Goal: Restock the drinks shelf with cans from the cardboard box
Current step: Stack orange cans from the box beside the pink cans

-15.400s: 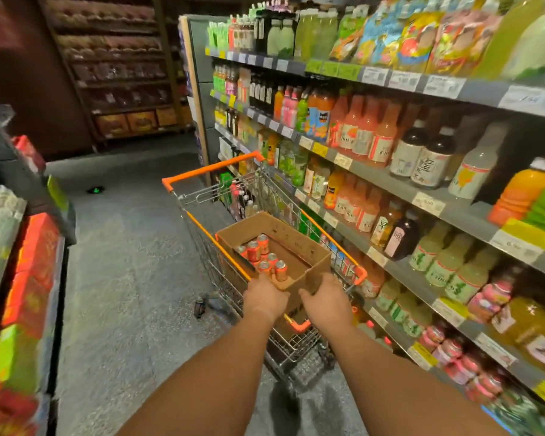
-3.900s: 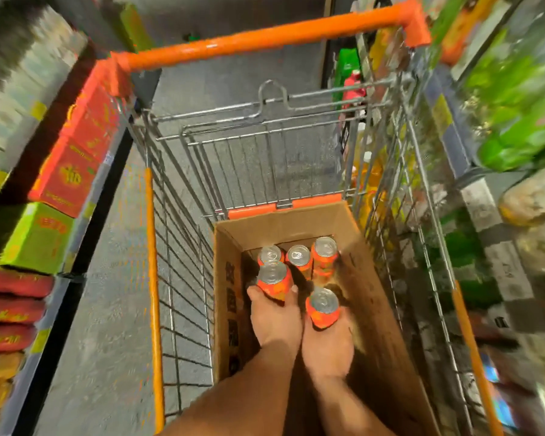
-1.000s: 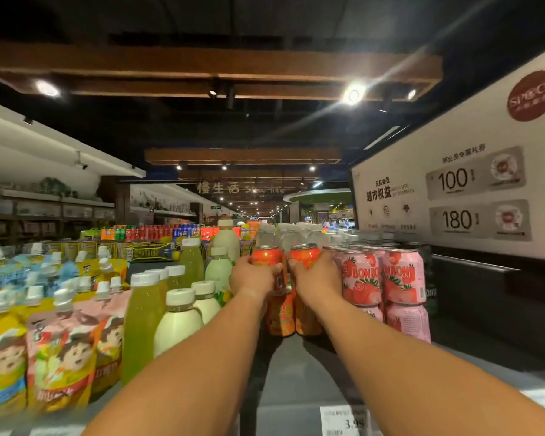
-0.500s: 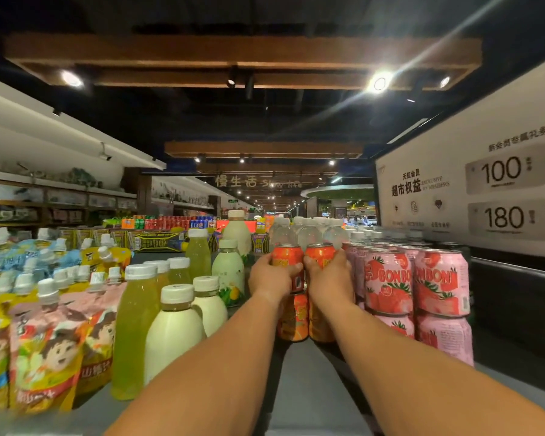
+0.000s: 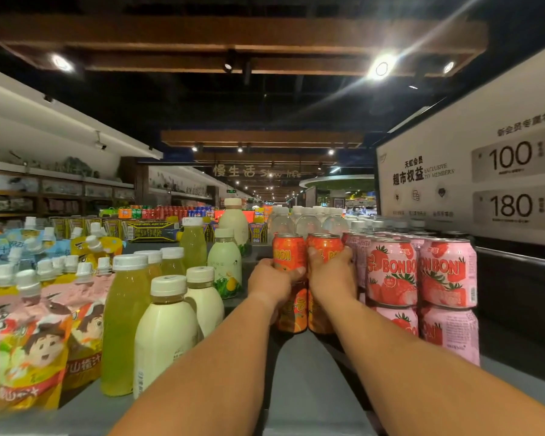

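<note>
Orange tin shows between curled fingers [image 5: 296,272]: the left hand [image 5: 269,284] grips one orange can [image 5: 288,251] and the right hand [image 5: 332,278] grips a second orange can [image 5: 326,248], each wrapped round the lower wall of its can. Both cans stand upright, side by side and touching, on top of lower orange cans [image 5: 293,313] at the back of the grey shelf [image 5: 299,382]. Holding them low and level looks meant to seat each base squarely on the lid beneath. Just right, the pink strawberry cans [image 5: 419,275] stand two high, close against the right hand's knuckles. To the left, the pale bottles [image 5: 170,325] stand a little apart. A bare lane of shelf runs forward toward the person, the likeliest way out. The cardboard box is out of view.
</note>
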